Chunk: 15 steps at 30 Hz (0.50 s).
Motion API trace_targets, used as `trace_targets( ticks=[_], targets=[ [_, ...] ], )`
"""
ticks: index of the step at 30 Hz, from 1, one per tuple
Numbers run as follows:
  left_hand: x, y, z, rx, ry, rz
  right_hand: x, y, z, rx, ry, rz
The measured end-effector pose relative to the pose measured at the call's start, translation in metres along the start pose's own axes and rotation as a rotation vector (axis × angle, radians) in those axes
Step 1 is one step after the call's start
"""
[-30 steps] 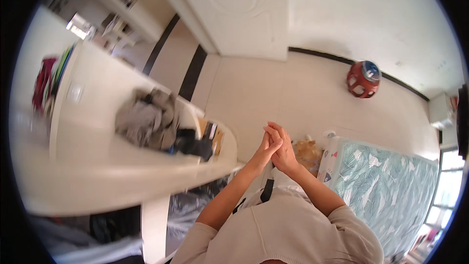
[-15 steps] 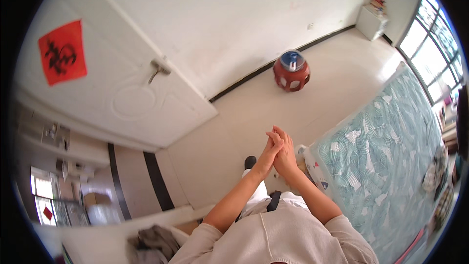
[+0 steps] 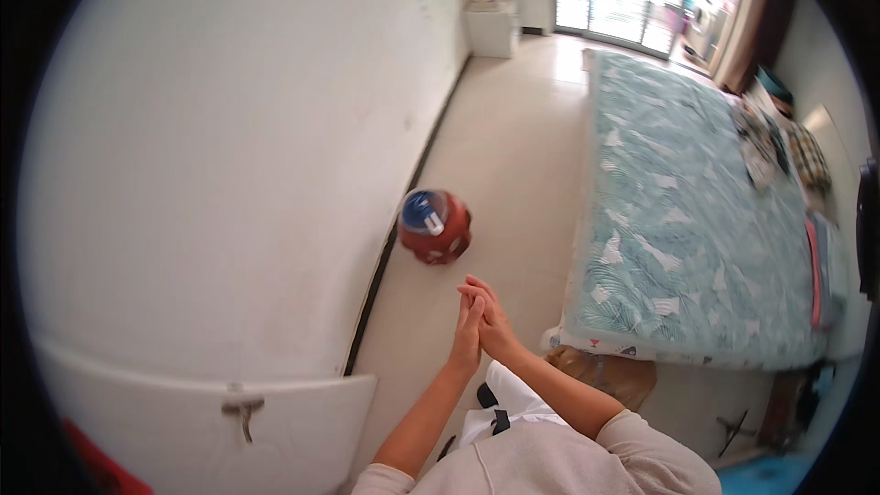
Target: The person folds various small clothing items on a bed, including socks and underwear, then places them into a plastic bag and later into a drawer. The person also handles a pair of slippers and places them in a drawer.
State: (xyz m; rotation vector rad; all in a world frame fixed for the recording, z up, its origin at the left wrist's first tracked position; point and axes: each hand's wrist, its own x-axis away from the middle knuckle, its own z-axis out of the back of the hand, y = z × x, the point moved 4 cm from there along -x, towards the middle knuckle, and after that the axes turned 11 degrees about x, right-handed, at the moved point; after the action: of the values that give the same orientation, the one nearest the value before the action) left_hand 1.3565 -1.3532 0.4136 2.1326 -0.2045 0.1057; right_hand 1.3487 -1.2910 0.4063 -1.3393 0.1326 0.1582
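Note:
My left hand and my right hand are clasped palm to palm in front of my body, with their fingers crossing near the tips. Between the palms no object shows. Past the hands, on the pale floor against the left wall, stands a red drum-shaped stool with openings in its side. On top of it lies a blue thing with a white patch, too blurred to name. Neither hand touches the stool.
A bed with a green leaf-patterned cover fills the right side. A brown bag-like thing lies at its near end. At lower left is a white door with a metal handle. A white cabinet stands far back near glass doors.
My view has turned to the right: the door has dropped to the lower left, and the bed and glass doors show more fully. The hands stay clasped, and the stool appears nearer.

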Motion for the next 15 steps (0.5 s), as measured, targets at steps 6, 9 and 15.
trace_targets(
  ticks=[6,9,15],
  targets=[
    [-0.113,-0.020,-0.048,-0.013,-0.195,0.059,-0.085,0.032,0.057,-0.178,0.377,-0.107],
    [-0.181,-0.035,-0.073,-0.016,-0.281,0.118,-0.139,0.052,0.091,-0.146,0.508,-0.115],
    [-0.335,-0.040,-0.147,-0.033,-0.422,0.179,-0.282,0.089,0.167,-0.015,0.640,-0.101]
  ],
)
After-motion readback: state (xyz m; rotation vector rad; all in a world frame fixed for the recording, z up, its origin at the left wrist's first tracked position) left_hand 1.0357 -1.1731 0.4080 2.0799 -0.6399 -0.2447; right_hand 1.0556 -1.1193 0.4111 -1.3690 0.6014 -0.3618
